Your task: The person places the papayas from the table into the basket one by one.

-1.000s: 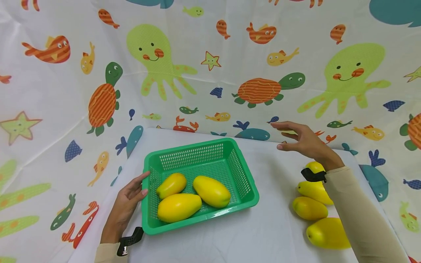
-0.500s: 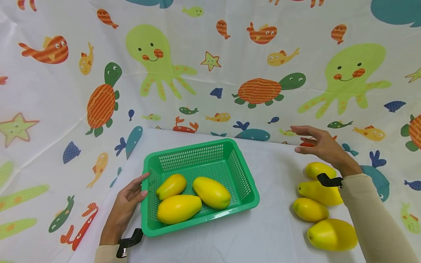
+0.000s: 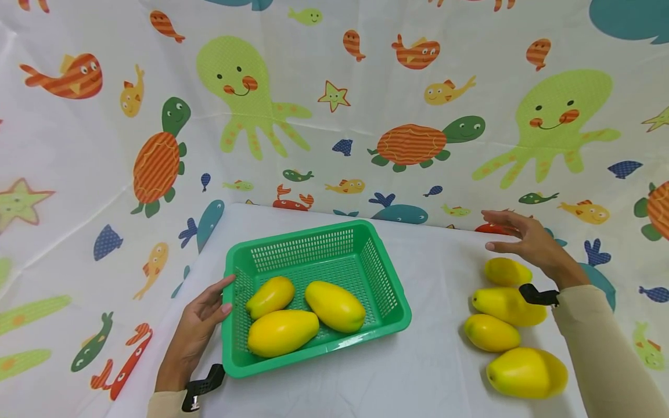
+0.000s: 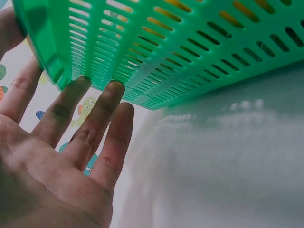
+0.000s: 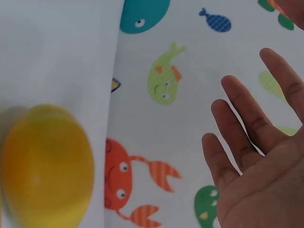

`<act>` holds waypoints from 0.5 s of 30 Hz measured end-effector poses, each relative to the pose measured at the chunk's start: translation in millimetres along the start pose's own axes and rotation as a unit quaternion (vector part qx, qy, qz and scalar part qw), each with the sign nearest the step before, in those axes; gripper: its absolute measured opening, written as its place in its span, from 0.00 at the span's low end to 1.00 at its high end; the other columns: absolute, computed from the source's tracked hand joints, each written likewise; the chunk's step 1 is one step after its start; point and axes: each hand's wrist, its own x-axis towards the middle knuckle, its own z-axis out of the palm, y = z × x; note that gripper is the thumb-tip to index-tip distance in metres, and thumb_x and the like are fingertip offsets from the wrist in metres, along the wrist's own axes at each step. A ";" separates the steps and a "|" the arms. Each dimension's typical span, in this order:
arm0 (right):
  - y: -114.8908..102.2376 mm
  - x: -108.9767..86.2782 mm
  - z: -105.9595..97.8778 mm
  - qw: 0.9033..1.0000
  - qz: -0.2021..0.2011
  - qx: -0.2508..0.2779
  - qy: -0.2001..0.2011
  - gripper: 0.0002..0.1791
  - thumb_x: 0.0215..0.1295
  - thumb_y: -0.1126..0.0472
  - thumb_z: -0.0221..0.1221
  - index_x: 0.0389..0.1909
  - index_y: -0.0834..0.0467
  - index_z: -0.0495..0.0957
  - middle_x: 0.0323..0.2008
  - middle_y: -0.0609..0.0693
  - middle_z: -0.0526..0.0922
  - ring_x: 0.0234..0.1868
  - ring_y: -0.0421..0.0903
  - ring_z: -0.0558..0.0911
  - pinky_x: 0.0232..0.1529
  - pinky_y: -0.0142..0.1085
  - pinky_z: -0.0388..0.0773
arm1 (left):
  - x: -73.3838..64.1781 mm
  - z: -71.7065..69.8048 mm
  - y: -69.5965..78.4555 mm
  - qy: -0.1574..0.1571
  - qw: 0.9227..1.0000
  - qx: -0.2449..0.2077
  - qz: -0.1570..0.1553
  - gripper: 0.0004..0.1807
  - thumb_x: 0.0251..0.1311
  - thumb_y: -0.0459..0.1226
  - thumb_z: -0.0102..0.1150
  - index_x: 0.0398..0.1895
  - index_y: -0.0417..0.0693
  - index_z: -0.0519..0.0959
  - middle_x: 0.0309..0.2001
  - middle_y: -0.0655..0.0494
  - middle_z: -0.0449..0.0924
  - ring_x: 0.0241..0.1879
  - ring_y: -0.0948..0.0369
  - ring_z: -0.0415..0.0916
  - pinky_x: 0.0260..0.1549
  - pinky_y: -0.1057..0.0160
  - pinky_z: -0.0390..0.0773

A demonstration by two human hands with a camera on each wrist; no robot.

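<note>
A green plastic basket [image 3: 317, 348] with slotted walls stands on the white-covered table, holding three yellow papayas [image 3: 283, 332]. My left hand [image 3: 195, 322] is at the basket's left side. The left wrist view shows its fingers [image 4: 102, 118] extended up against the outside of the slotted wall. Over the table's far right, my right hand [image 3: 535, 247] hovers with nothing in it, its fingers spread in the right wrist view. Nearest to that hand lies the rearmost loose papaya [image 3: 507, 271], also seen beside the hand as a yellow papaya [image 5: 47, 166].
Several loose papayas form a column down the right side, including a small papaya [image 3: 492, 332] and a large papaya [image 3: 525, 373] in front. Behind the table hangs a white curtain [image 3: 292, 128] printed with sea animals. The white tablecloth [image 3: 434, 290] spans between basket and column.
My right hand has moved right, away from the basket side, and then slightly down toward the rearmost loose papaya. The left hand stays at the basket, and its papayas have not moved.
</note>
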 end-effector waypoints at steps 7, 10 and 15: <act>25.9 -5.3 -2.0 1.000 0.026 -0.012 -0.008 0.45 0.70 0.49 0.70 0.83 0.51 0.61 0.81 0.66 0.61 0.79 0.70 0.58 0.74 0.78 0.54 | 0.1 0.1 0.4 -0.002 1.000 -0.005 0.002 0.32 0.78 0.35 0.59 0.82 0.52 0.66 0.83 0.61 0.62 0.67 0.82 0.71 0.62 0.81 0.75; 36.9 -5.9 -2.3 0.999 0.044 -0.016 -0.015 0.46 0.70 0.47 0.70 0.84 0.49 0.60 0.81 0.66 0.60 0.80 0.70 0.56 0.75 0.77 0.53 | 0.4 0.3 0.5 0.000 1.000 -0.005 0.000 0.32 0.77 0.36 0.59 0.82 0.52 0.66 0.83 0.62 0.62 0.66 0.82 0.71 0.61 0.81 0.75; 54.1 -7.4 -3.9 0.998 0.061 -0.008 -0.025 0.46 0.71 0.47 0.69 0.84 0.50 0.58 0.82 0.67 0.58 0.80 0.72 0.55 0.74 0.78 0.53 | 0.5 1.3 0.6 0.003 1.000 -0.008 -0.001 0.32 0.77 0.35 0.59 0.81 0.51 0.66 0.82 0.62 0.63 0.66 0.82 0.71 0.61 0.80 0.76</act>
